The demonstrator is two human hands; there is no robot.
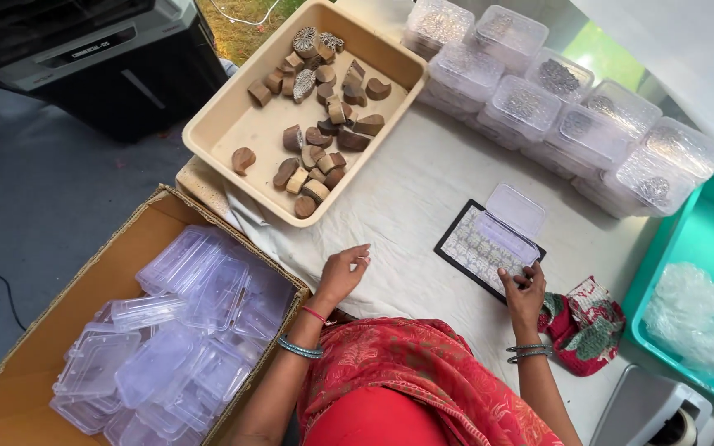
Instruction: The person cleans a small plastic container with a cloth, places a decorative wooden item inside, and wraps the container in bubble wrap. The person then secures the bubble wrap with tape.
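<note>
1. The right hand [524, 291] rests at the near corner of a small clear plastic box [502, 227], fingers pinched narrow on its edge, seemingly to steady it. The box lies open with its lid tipped back, leaving the inside free.
2. The box sits on a patterned black-edged card [477, 252] on the white cloth [406, 198], straight in front of the person.
3. The left hand [342, 272] holds nothing; its fingers curl loosely over the cloth near the table edge, beside the cardboard carton [35, 347] of empty clear boxes, which stands within easy reach.
4. The beige tray [225, 124] of carved wooden blocks [320, 124] sits beyond the left hand.
5. Closed, filled boxes [555, 107] are stacked in rows at the far side, clear of the working space.
6. A teal tray [704, 239] with bubble wrap [696, 318] stands to the right, with a red patterned cloth [584, 326] beside it.
</note>
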